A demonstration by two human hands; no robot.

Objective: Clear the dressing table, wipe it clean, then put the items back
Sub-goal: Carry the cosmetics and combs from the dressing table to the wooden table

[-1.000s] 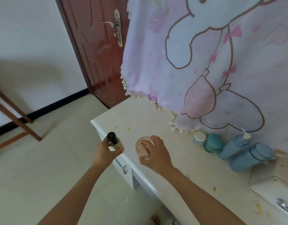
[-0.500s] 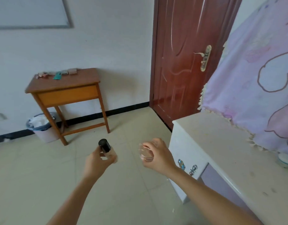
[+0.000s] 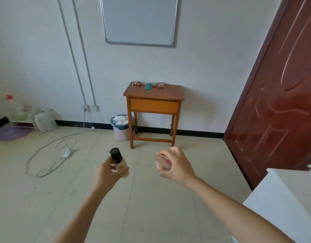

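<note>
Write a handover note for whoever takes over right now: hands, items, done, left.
Left hand: holding a bottle with a black cap, upright, slightly tilted.
Right hand: holding a clear round case.
Both are held over the floor, facing the wooden side table, where small items already lie along the back edge.
Dressing table: only its white corner shows at right; its top is mostly out of view.
Done: these two items are off the dressing table.
Left: probably set them on the side table, clear anything remaining, wipe, put everything back.

We are seeing a wooden side table (image 3: pixel 153 92) carrying small items (image 3: pixel 148 84) along its back edge.
</note>
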